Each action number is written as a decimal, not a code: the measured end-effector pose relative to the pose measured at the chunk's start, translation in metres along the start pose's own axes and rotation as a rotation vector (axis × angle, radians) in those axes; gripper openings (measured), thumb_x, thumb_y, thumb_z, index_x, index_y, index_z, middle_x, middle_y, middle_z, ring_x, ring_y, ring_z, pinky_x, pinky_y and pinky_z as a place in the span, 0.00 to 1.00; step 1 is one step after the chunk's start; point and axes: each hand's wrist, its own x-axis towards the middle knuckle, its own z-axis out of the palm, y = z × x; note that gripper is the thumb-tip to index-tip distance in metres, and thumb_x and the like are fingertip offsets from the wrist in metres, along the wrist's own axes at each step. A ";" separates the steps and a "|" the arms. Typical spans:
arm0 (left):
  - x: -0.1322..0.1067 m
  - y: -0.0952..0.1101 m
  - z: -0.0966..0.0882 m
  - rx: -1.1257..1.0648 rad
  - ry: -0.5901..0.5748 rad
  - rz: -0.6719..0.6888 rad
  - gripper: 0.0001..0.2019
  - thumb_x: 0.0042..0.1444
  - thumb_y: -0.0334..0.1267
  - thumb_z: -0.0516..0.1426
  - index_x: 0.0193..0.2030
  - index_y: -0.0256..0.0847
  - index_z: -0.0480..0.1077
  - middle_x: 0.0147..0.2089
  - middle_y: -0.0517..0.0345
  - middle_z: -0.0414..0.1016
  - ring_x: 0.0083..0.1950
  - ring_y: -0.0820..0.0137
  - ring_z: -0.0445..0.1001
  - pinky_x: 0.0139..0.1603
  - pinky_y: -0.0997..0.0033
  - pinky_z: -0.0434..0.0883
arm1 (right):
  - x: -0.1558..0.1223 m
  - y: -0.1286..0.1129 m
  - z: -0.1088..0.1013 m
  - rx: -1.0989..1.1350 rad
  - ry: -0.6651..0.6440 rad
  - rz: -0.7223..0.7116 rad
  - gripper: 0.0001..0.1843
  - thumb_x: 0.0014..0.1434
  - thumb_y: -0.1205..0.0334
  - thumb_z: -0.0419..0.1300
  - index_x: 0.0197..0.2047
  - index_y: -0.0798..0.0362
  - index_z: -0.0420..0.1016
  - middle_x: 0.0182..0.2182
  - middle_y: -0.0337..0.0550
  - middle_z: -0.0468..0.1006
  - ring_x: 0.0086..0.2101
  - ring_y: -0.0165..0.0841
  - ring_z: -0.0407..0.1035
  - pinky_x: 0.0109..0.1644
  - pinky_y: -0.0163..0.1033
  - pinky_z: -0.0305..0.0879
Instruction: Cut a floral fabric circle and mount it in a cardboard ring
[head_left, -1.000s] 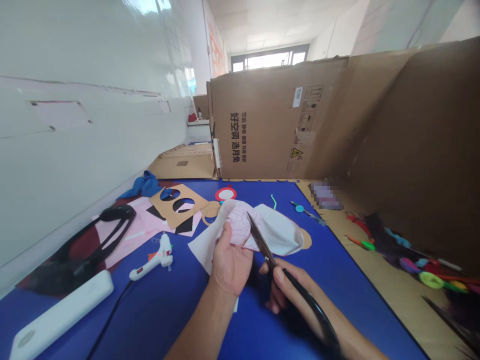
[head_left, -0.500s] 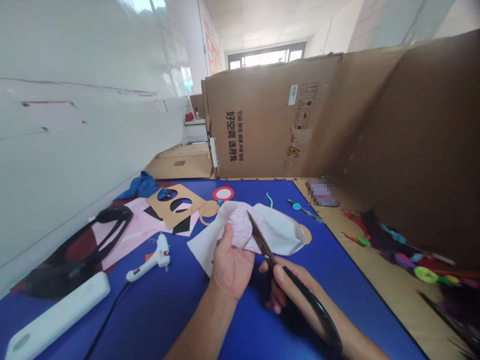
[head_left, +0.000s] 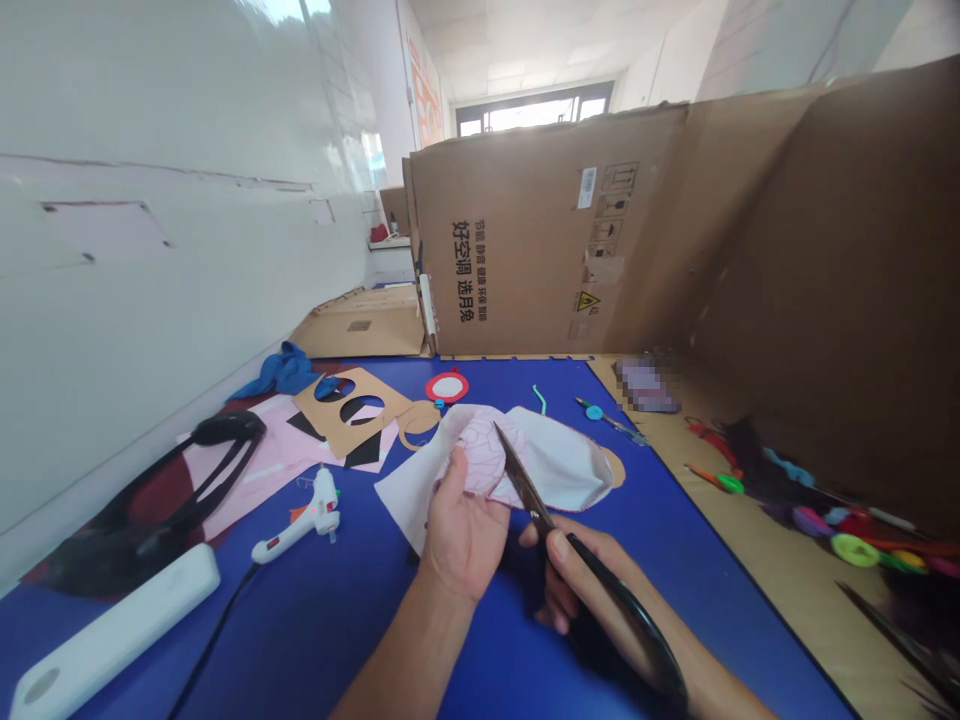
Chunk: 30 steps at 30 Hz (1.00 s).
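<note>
A white piece of fabric [head_left: 559,455] with a line drawing on it is pinched in my left hand [head_left: 466,535], thumb on top and fingers underneath. Black-handled scissors [head_left: 529,490] are gripped in my right hand [head_left: 577,565]. Their blades look nearly closed and lie over the fabric, the tip beside the drawn lines. Whether the lower blade is under the cloth I cannot tell. Part of a tan disc [head_left: 615,467] shows from beneath the fabric's right end.
A white glue gun [head_left: 304,520] with a cord lies left of my hands, near a long white bar [head_left: 120,630]. Behind it are cut-out cardboard [head_left: 362,440] and pink sheets [head_left: 281,440]. A compass [head_left: 611,420] lies to the right. A large cardboard box [head_left: 525,250] stands behind.
Hardly anything differs. Both hands, the fabric and the scissors stay in almost the same place.
</note>
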 end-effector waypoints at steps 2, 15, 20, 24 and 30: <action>0.000 0.000 0.000 0.003 -0.001 0.000 0.20 0.76 0.40 0.53 0.65 0.32 0.76 0.63 0.39 0.81 0.70 0.53 0.76 0.74 0.52 0.69 | 0.001 -0.001 0.000 0.003 0.003 0.002 0.31 0.74 0.34 0.53 0.52 0.56 0.75 0.20 0.34 0.71 0.22 0.32 0.67 0.37 0.44 0.76; -0.001 0.000 0.001 -0.013 0.032 -0.003 0.21 0.75 0.40 0.53 0.68 0.32 0.74 0.63 0.38 0.81 0.68 0.53 0.78 0.73 0.51 0.70 | 0.002 -0.006 0.003 0.004 0.014 0.019 0.33 0.72 0.31 0.54 0.50 0.57 0.74 0.19 0.32 0.69 0.20 0.31 0.66 0.34 0.43 0.77; -0.001 0.000 0.001 -0.012 0.024 -0.001 0.21 0.75 0.40 0.53 0.69 0.32 0.73 0.62 0.39 0.82 0.66 0.53 0.79 0.73 0.51 0.71 | 0.001 -0.007 0.003 0.020 0.007 0.043 0.33 0.72 0.31 0.55 0.50 0.56 0.75 0.19 0.31 0.68 0.20 0.31 0.65 0.35 0.44 0.78; 0.000 0.000 0.002 0.000 0.029 -0.002 0.21 0.75 0.40 0.53 0.69 0.34 0.73 0.61 0.41 0.83 0.66 0.54 0.79 0.73 0.51 0.70 | 0.000 -0.006 0.004 0.018 0.018 0.030 0.32 0.72 0.32 0.55 0.50 0.56 0.75 0.18 0.32 0.67 0.20 0.31 0.65 0.34 0.44 0.77; 0.000 0.000 0.001 0.001 0.015 -0.005 0.21 0.76 0.40 0.53 0.69 0.34 0.73 0.62 0.40 0.83 0.67 0.54 0.78 0.73 0.51 0.70 | 0.001 -0.003 0.003 0.027 0.013 0.042 0.32 0.72 0.31 0.55 0.51 0.56 0.75 0.18 0.31 0.68 0.20 0.31 0.66 0.35 0.44 0.78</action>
